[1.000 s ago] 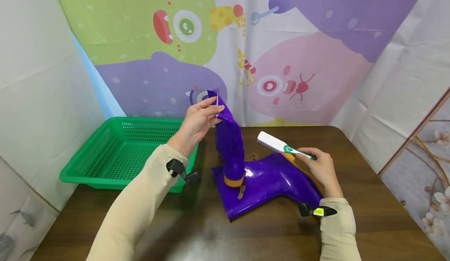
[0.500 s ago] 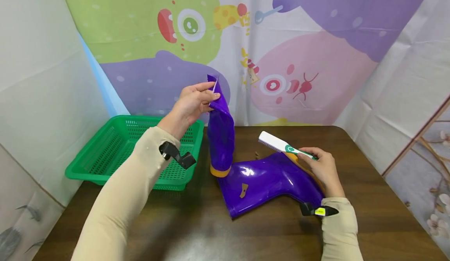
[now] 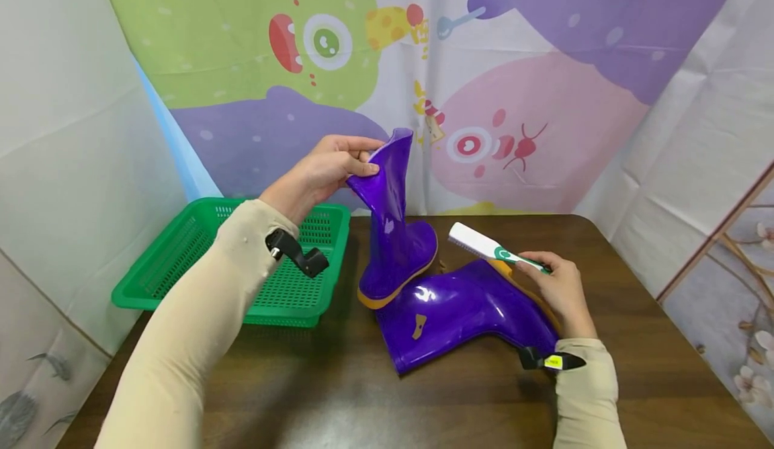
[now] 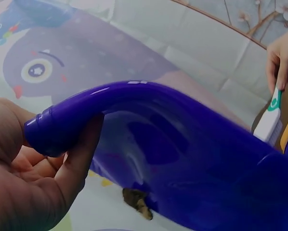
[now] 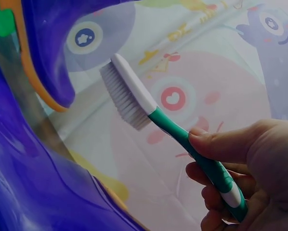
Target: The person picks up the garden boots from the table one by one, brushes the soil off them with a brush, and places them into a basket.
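My left hand (image 3: 326, 170) pinches the top of a purple rain boot (image 3: 390, 227) with an orange sole edge, holding it upright at a slight tilt. A brown clump (image 4: 137, 202) sticks to this boot in the left wrist view. A second purple rain boot (image 3: 459, 308) lies on its side below, a brown patch (image 3: 419, 327) on its shaft. In my right hand (image 3: 562, 294) is a white and green scrub brush (image 5: 134, 86), gripped by its handle. Its white bristles (image 5: 120, 98) stay apart from both boots in the right wrist view.
A green plastic basket (image 3: 123, 294) stands at the left on the brown wooden table (image 3: 326, 395). A small brown bit (image 3: 443, 266) shows behind the lying boot. A cartoon-printed curtain (image 3: 514, 99) hangs along the table's back edge.
My left hand has raised the boot and shifted it left, then turned it so its toe now points back and right. My right hand with the brush has barely moved.
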`<state>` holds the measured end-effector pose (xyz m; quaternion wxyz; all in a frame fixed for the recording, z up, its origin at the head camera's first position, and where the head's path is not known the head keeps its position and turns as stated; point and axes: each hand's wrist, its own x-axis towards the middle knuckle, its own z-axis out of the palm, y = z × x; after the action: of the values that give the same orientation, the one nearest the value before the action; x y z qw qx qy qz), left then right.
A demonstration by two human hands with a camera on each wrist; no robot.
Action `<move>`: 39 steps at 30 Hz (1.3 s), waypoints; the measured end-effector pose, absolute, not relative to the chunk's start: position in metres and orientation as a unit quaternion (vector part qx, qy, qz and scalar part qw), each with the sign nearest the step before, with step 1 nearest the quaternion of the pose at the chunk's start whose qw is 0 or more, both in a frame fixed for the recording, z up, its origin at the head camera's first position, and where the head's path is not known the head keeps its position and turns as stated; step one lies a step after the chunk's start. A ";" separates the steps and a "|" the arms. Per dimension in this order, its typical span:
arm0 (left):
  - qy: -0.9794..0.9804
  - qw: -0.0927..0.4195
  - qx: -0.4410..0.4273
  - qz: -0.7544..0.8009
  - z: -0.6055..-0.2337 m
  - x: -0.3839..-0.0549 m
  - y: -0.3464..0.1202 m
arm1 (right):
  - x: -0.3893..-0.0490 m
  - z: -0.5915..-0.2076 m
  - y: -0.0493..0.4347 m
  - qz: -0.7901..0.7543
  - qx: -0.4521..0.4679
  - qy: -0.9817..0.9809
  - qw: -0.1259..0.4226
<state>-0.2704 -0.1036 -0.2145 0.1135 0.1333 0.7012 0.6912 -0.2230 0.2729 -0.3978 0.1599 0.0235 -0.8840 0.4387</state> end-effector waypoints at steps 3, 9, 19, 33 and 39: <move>0.724 0.121 0.147 0.663 -0.212 -0.268 -0.104 | -0.222 -0.399 0.275 0.440 0.019 -0.883 0.161; 0.776 0.134 0.194 0.585 -0.203 -0.264 -0.104 | -0.222 -0.398 0.277 0.454 0.010 -0.877 0.155; 0.849 0.124 0.249 0.448 -0.180 -0.259 -0.101 | -0.222 -0.399 0.277 0.467 0.003 -0.872 0.149; 0.882 0.016 0.405 0.240 -0.166 -0.245 -0.091 | -0.225 -0.399 0.281 0.457 0.006 -0.876 0.152; 0.870 -0.054 0.441 0.212 -0.167 -0.244 -0.090 | -0.224 -0.398 0.281 0.468 -0.001 -0.871 0.147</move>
<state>-0.2440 -0.0897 -0.1667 -0.0542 0.4409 0.8704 0.2125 -0.2237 0.2805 -0.3982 0.1469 -0.0013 -0.8712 0.4684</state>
